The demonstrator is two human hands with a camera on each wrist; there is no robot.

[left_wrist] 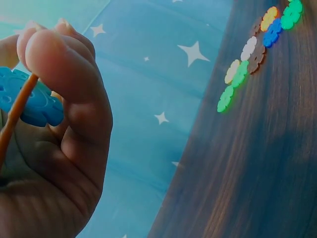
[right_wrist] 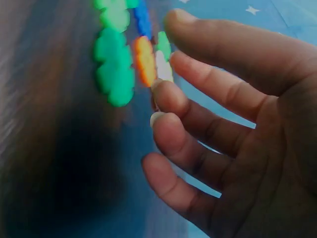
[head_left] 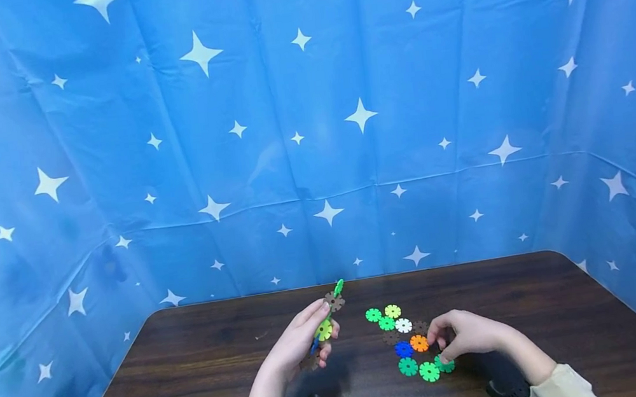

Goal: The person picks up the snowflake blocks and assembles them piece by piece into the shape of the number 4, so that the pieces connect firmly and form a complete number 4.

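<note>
My left hand (head_left: 300, 341) grips a chain of notched plastic discs joined edge to edge. A green disc (head_left: 339, 287) tops it, then a brown disc (head_left: 335, 301) and a yellow disc (head_left: 324, 331), with a blue disc (left_wrist: 37, 99) lower, among curled fingers. Loosely bent, my right hand (head_left: 469, 334) hovers over the loose discs with nothing between thumb and fingers in the right wrist view. Closest to its fingertips are an orange disc (head_left: 419, 343) and a green disc (right_wrist: 115, 69). The hand partly covers that green one in the head view.
More loose discs lie between the hands: a blue disc (head_left: 404, 349), a white disc (head_left: 404, 325), a yellow disc (head_left: 393, 311), and several green and brown ones. They rest on a dark wooden table (head_left: 196, 370). Behind it hangs a blue star-patterned curtain (head_left: 269, 165).
</note>
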